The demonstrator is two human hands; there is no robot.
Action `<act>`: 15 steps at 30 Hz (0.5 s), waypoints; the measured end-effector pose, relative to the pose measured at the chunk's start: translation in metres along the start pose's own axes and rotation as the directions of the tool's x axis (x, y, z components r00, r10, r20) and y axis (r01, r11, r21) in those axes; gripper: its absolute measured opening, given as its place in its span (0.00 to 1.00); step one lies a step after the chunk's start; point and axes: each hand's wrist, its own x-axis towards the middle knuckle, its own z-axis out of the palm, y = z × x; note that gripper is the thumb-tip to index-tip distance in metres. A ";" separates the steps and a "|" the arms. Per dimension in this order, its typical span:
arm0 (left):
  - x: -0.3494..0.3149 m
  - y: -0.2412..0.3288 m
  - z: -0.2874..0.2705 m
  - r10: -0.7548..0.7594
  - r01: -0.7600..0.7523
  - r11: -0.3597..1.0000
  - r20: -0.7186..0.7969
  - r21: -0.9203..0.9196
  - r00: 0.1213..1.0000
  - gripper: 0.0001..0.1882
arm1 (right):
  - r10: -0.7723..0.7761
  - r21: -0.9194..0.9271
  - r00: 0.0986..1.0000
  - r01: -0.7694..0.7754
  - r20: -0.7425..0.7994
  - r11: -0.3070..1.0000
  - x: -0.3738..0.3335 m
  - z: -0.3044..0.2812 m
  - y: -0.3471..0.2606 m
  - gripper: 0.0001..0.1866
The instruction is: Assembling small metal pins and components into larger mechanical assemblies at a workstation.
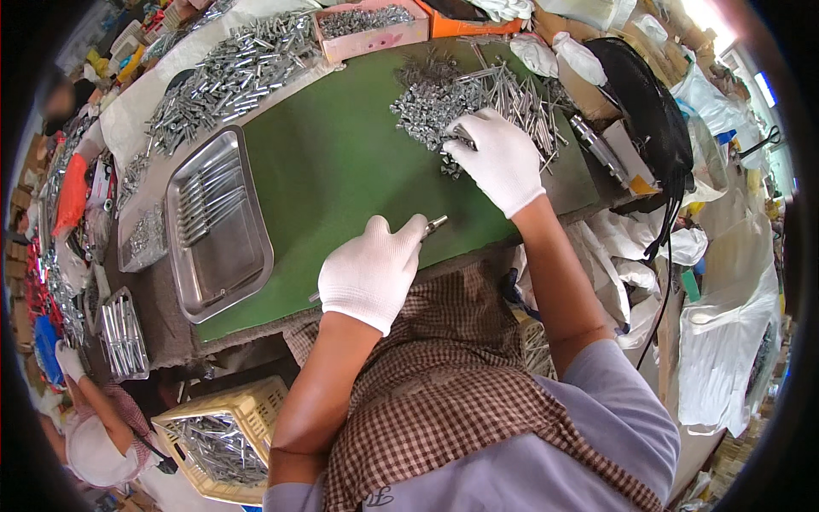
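Note:
My left hand [368, 266], in a white knit glove, is closed around a long thin metal bolt [436, 224]. Its thicker tip sticks out past the thumb, and a bit of the shank shows by the wrist. At the far right of the green work surface, my right hand [497, 160], gloved too, reaches into a pile of small metal nuts [420, 118]. Its fingers are curled together at the pile's edge, and what they pinch is hidden. Just beyond that hand lies a heap of long bolts [529, 107].
A steel tray [223, 277] with a row of bolts stands left. Behind it spread loose metal sleeves [247, 72] and a pink box [375, 38] of small parts. A yellow crate [277, 397] sits below the table edge. At far left another person's gloved hand [70, 362] is visible.

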 end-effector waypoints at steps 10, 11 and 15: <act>0.002 -0.005 -0.001 0.015 -0.015 0.998 0.001 -0.066 1.000 0.10 | -0.093 0.305 0.989 0.054 0.116 0.951 -0.023 -0.022 -0.013 0.07; 0.002 -0.006 -0.001 0.017 -0.016 0.997 0.003 -0.069 1.000 0.10 | -0.164 0.386 0.979 0.105 0.123 0.917 -0.033 -0.022 -0.017 0.06; 0.003 -0.004 -0.002 0.018 -0.018 0.996 -0.002 -0.088 1.000 0.11 | -0.200 0.377 0.975 0.149 0.099 0.914 -0.067 -0.012 -0.028 0.07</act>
